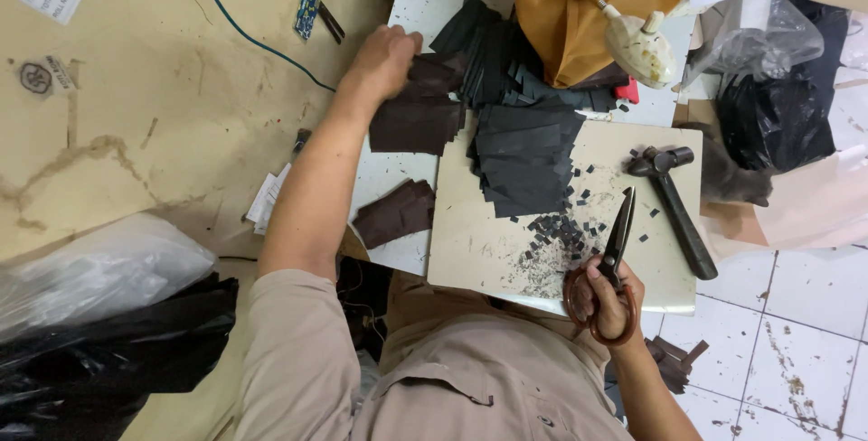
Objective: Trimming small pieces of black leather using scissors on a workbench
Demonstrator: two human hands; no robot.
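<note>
My left hand reaches forward and grips a stack of dark brown leather pieces at the far side of the white table. My right hand holds large scissors by their brown handles, blades closed and pointing away over the cream cutting board. A pile of black cut pieces lies on the board's far edge, with small black scraps scattered near the scissor blades. A second small stack of brown pieces rests to the left of the board.
A black hammer lies on the board's right side. An orange-brown sheet and a cream glue bottle sit at the back. Black and clear plastic bags lie at left; more bags at right. A blue cable crosses the cardboard.
</note>
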